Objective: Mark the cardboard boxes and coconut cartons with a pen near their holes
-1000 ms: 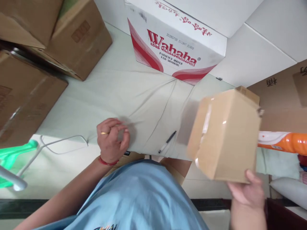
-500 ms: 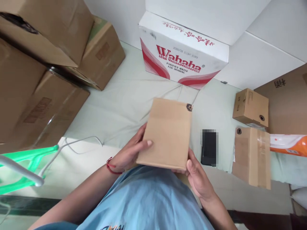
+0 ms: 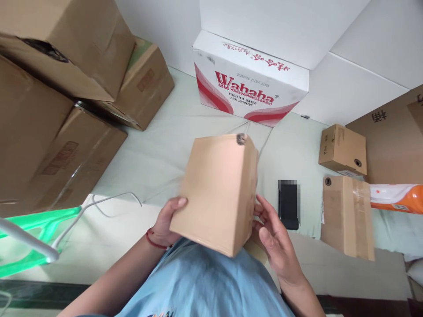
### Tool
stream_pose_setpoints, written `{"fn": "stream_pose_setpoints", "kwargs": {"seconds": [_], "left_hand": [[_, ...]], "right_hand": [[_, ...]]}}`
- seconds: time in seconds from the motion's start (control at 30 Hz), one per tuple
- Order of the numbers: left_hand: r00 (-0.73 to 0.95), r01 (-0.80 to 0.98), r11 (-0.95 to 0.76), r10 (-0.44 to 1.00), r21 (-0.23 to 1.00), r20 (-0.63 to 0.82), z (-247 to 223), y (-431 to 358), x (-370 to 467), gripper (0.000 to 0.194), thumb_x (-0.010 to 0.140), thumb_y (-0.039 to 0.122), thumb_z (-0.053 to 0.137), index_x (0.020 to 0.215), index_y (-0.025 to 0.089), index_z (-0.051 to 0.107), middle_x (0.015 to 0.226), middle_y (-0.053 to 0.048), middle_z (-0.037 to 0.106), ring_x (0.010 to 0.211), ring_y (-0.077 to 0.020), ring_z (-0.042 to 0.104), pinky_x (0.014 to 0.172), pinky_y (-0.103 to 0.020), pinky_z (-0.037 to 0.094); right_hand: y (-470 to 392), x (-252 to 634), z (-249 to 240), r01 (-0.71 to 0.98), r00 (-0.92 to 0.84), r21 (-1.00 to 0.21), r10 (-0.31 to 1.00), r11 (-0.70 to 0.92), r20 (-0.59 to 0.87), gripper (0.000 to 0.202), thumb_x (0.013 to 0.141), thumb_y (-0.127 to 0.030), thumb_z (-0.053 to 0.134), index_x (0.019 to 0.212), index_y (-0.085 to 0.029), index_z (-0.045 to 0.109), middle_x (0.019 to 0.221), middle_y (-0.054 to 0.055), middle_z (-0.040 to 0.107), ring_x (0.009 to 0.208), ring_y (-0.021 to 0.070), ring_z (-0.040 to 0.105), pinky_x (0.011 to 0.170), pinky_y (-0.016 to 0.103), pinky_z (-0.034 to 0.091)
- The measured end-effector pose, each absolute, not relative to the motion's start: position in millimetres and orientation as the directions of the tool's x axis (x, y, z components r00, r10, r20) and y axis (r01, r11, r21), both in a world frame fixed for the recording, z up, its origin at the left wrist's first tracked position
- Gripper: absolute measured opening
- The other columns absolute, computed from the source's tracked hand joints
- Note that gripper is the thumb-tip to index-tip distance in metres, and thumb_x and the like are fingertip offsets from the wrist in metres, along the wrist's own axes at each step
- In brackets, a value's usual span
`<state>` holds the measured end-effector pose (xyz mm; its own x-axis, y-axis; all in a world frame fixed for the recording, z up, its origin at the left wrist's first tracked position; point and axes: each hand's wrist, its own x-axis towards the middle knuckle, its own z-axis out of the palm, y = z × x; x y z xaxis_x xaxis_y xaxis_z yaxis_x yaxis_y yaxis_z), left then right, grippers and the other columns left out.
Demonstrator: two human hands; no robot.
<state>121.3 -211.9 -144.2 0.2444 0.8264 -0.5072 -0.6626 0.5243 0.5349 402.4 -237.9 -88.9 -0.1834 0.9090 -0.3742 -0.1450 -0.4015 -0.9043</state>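
A brown cardboard box (image 3: pixel 209 189) is held tilted in front of my blue shirt, its right side turned into view and a dark mark at its top corner. My left hand (image 3: pixel 169 220) grips its lower left edge, the thumb on the front face and the other fingers hidden behind. Beside the box's right side is my right hand (image 3: pixel 276 240), its thumb and fingers apart; whether the fingertips touch the cardboard I cannot tell. Right of that hand, a black, partly pixelated object (image 3: pixel 288 204) lies on the pale cloth.
A white and red Wahaha water carton (image 3: pixel 247 88) stands at the back against the wall. Large cardboard cartons (image 3: pixel 89 154) are stacked at left above a green and grey stool (image 3: pixel 39 233). At right are a small box (image 3: pixel 343 149), a taped box (image 3: pixel 346 215) and an orange-white package (image 3: pixel 396 198).
The box has turned and shifted slightly left, so its right side now shows. My right hand has loosened from its lower right corner, fingers apart; my left hand has moved left with it.
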Motion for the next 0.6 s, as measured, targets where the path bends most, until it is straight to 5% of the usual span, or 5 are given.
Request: {"fn": "stream_pose_setpoints", "kwargs": {"seconds": [0.17,0.3,0.43,0.6], "left_hand": [[0.380,-0.253,0.199,0.920,0.947,-0.091,-138,-210,118,0.101,0.073,0.043,0.096,0.164,0.033,0.054,0.176,-0.013,0.043,0.165,-0.0468,0.036,0.134,-0.060,0.035],[0.540,-0.103,-0.026,0.838,0.994,0.078,-146,-203,110,0.101,0.082,0.045,0.091,0.170,0.040,0.043,0.184,-0.013,0.024,0.172,-0.0468,0.018,0.137,-0.071,0.018],[0.525,-0.141,-0.059,0.842,0.988,0.125,-144,-199,110,0.098,0.085,0.052,0.090,0.170,0.040,0.043,0.182,-0.014,0.026,0.170,-0.0467,0.021,0.136,-0.070,0.021],[0.495,-0.143,0.010,0.867,0.990,0.063,-117,-202,121,0.089,0.089,0.069,0.082,0.167,0.039,0.050,0.176,-0.013,0.036,0.169,-0.0471,0.023,0.137,-0.068,0.023]], "right_hand": [[-247,415,-105,-0.125,-0.132,-0.896,0.902,-0.426,-0.410,0.095,0.076,-0.073,0.091,0.156,-0.031,0.063,0.153,0.015,0.070,0.143,0.0355,0.066,0.114,0.048,0.061],[-266,437,-118,0.009,-0.149,-0.886,0.876,-0.463,-0.459,0.072,0.076,-0.063,0.096,0.135,-0.026,0.076,0.115,0.013,0.085,0.122,0.0352,0.078,0.112,0.050,0.062],[-274,448,-123,0.003,-0.169,-0.882,0.869,-0.472,-0.465,0.064,0.072,-0.053,0.100,0.127,-0.026,0.079,0.103,0.011,0.085,0.118,0.0369,0.079,0.111,0.052,0.061],[-260,428,-127,-0.412,0.110,-0.813,0.864,-0.410,-0.492,0.077,0.065,-0.062,0.100,0.131,-0.028,0.079,0.109,0.010,0.086,0.108,0.0354,0.082,0.097,0.050,0.067]]}}
